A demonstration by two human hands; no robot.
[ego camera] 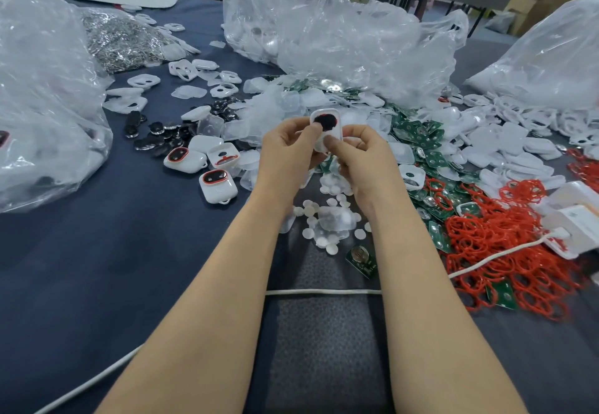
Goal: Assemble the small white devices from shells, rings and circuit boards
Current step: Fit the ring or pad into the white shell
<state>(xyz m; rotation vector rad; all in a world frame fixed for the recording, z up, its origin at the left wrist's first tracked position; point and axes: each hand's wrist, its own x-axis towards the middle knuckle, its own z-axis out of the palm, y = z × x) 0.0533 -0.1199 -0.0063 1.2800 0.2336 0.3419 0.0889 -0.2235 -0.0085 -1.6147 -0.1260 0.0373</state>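
You hold the shell (337, 136) in both hands, just left of the boards (421, 135). Its long axis stands upright, open face toward you. Your left hand (285, 146) pinches its left edge, thumb on the dark insert (328, 121). Your right hand (359, 154) pinches its lower end.

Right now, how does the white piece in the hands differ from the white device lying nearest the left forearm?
The piece is pinched between the left hand and right hand; the device lies untouched on the blue cloth. The piece shows a ragged dark patch; the device a neat red ring round a dark oval. The device looks thicker than the piece. Both are white with rounded corners.
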